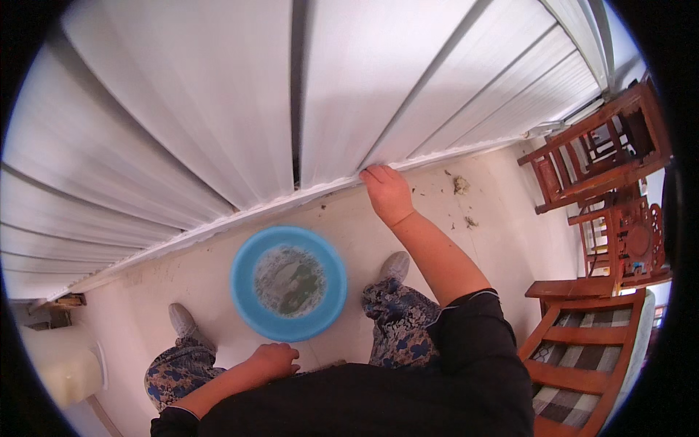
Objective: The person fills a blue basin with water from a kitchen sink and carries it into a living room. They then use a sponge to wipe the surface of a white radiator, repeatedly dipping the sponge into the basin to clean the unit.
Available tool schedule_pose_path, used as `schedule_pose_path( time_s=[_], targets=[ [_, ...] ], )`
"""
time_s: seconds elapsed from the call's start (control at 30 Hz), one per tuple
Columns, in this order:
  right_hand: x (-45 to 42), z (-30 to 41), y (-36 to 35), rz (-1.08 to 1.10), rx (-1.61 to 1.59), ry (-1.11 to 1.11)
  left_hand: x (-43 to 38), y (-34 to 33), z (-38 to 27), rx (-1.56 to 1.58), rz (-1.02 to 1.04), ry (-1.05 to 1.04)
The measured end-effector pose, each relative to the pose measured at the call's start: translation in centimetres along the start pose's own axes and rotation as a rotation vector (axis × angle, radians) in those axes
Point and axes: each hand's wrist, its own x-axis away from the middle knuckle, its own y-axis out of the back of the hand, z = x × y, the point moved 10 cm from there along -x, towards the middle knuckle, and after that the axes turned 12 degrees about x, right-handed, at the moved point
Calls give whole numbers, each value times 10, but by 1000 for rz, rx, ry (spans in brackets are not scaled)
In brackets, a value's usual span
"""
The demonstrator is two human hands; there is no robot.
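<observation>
My right hand (386,192) reaches down to the foot of a white ribbed panel wall (349,98). Its fingertips are bent against the bottom edge, beside a groove between two panels. Whether anything is pinched under those fingers is hidden. Near my body, my left hand (274,360) hangs with loosely curled fingers, and nothing shows in it. Just beyond it, between my feet, a light blue plastic basin (243,284) stands on the floor. Cloudy, greenish-grey water (297,284) with suds round its edge fills the bottom of the basin.
Clumps of debris (461,184) lie on the pale floor (491,218) to the right. Wooden chairs (600,158) stand along the right side, one with a checked cushion (573,377). At lower left is a cream plastic container (63,366). My shoes (183,322) flank the basin.
</observation>
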Motion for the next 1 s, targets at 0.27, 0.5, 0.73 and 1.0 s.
schedule_pose_path(
  time_s=[0.27,0.5,0.73,1.0],
  targets=[
    [46,-122,6,4,193,-206,-13,9,-6,11,-15,-18],
    [114,-282,19,32,231,-891,-15,4,3,47,-60,-13],
    [84,-201,3,-5,190,-690,2,7,14,33,-160,-19],
    [37,-92,-20,104,207,-401,28,16,8,-16,-287,-66]
  ],
)
